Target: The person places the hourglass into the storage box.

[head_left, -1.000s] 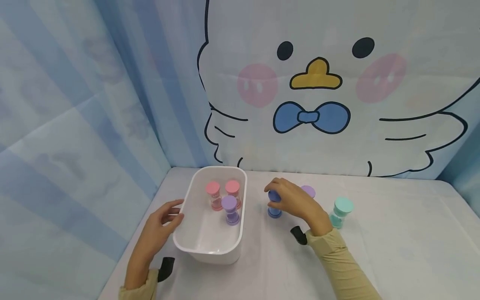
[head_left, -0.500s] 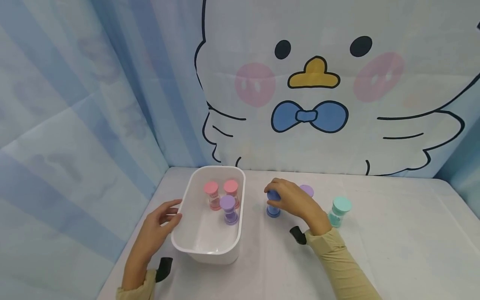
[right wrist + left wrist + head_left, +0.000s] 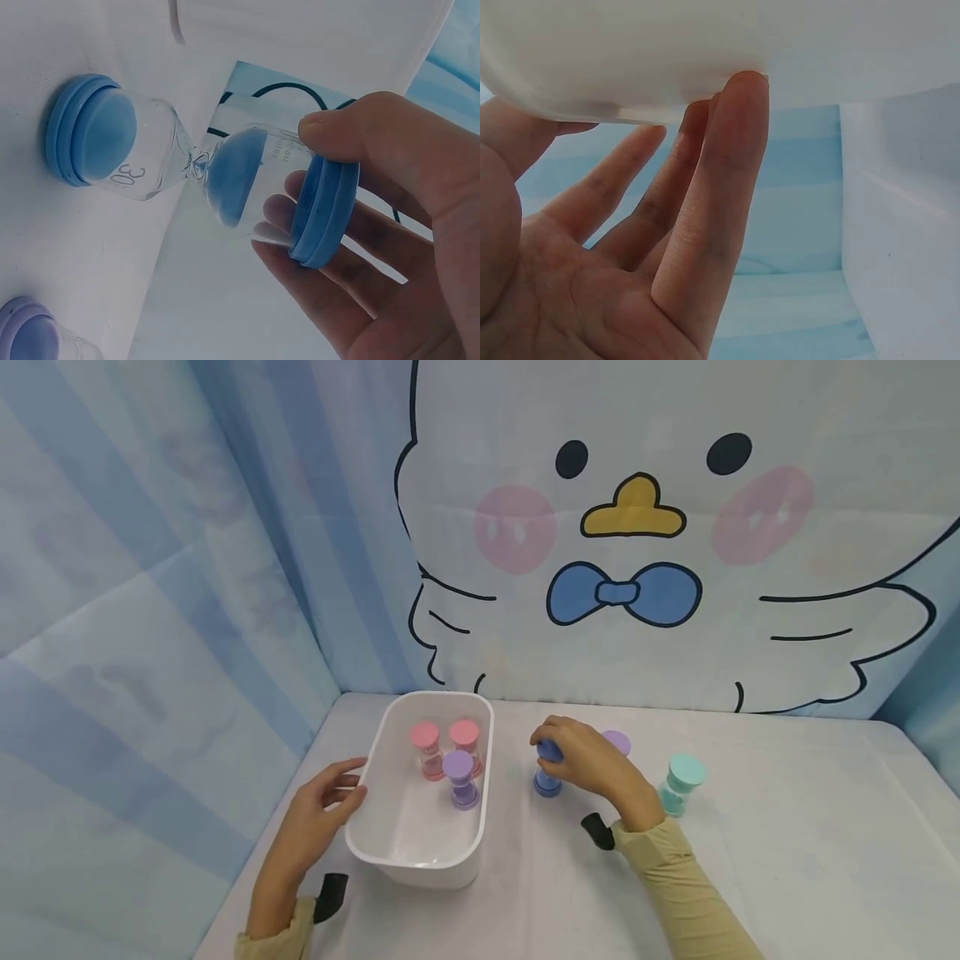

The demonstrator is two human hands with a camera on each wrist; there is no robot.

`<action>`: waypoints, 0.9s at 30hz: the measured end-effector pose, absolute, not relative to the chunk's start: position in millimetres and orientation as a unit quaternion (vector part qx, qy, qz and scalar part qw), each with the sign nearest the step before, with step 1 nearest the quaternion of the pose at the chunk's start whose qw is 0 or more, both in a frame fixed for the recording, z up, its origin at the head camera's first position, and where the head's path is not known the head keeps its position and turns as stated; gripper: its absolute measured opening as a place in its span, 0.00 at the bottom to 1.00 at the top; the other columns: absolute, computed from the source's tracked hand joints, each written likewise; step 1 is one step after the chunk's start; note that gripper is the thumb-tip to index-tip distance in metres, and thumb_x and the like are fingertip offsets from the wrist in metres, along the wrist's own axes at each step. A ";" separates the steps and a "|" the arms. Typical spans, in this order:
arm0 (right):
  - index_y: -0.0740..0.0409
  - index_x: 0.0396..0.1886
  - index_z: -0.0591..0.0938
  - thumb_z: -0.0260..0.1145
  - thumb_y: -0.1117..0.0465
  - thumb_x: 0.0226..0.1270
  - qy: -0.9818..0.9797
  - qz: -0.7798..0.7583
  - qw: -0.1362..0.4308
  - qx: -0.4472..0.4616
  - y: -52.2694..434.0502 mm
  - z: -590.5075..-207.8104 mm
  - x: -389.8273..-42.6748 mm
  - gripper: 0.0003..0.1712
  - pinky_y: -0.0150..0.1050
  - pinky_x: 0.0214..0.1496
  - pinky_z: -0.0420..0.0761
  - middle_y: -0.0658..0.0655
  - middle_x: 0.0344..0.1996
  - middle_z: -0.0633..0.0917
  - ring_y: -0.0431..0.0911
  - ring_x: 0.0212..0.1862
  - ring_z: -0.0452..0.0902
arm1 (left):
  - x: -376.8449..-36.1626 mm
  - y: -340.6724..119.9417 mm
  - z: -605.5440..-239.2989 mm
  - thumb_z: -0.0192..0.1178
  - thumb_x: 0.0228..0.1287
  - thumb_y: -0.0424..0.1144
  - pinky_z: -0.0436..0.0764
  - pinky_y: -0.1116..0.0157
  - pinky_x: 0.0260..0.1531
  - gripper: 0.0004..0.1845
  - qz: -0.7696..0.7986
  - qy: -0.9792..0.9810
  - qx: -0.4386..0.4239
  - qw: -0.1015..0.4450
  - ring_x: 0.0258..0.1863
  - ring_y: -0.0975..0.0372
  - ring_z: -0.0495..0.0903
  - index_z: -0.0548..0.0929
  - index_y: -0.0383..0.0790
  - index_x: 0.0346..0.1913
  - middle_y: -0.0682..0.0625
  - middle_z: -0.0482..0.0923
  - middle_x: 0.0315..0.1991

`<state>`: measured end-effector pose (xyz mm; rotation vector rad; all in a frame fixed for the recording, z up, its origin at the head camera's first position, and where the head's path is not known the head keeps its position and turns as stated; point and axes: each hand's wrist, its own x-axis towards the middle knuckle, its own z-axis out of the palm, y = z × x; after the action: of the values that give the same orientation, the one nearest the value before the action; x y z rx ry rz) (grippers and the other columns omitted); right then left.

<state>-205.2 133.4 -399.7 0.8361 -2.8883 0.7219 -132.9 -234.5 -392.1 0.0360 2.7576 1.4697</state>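
My right hand [image 3: 588, 760] holds a blue sand timer [image 3: 547, 785] by its top cap, between thumb and fingers. In the right wrist view, blue sand lies in both bulbs of the timer [image 3: 236, 176], and "30" is printed on the lower one; its lower cap is at the table. To the left is a white plastic bin [image 3: 411, 863] with two pink sand timers [image 3: 426, 737] and a purple sand timer [image 3: 458, 770] standing inside. My left hand [image 3: 315, 814] touches the bin's left side with relaxed, extended fingers [image 3: 724, 172].
Behind my right hand a second purple sand timer [image 3: 617, 742] is mostly hidden. A teal sand timer [image 3: 684, 774] stands right of it. The white-covered table [image 3: 810, 835] meets a cartoon-printed curtain [image 3: 600, 660] at the back and a blue-striped curtain [image 3: 150, 693] on the left.
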 end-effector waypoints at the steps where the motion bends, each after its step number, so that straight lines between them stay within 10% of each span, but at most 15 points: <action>1: 0.59 0.46 0.85 0.72 0.65 0.60 -0.934 0.233 0.026 0.271 133.1 -399.4 -205.5 0.13 0.46 0.53 0.84 0.55 0.44 0.84 0.48 0.48 0.81 | -133.1 -234.3 -391.8 0.59 0.72 0.41 0.83 0.53 0.51 0.24 0.470 0.882 0.010 0.009 0.56 0.46 0.80 0.73 0.41 0.68 0.38 0.79 0.58; 27: 0.58 0.46 0.86 0.74 0.61 0.60 -0.925 0.213 0.094 0.299 121.0 -365.8 -198.0 0.14 0.39 0.48 0.85 0.54 0.44 0.85 0.45 0.43 0.81 | -133.4 -233.2 -390.6 0.59 0.72 0.43 0.83 0.52 0.53 0.25 0.474 0.880 -0.008 0.025 0.58 0.46 0.79 0.72 0.42 0.68 0.38 0.77 0.60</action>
<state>-198.0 121.0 -365.8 0.8868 -2.7443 0.6311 -133.4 -233.2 -390.6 -0.0236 2.7218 1.4661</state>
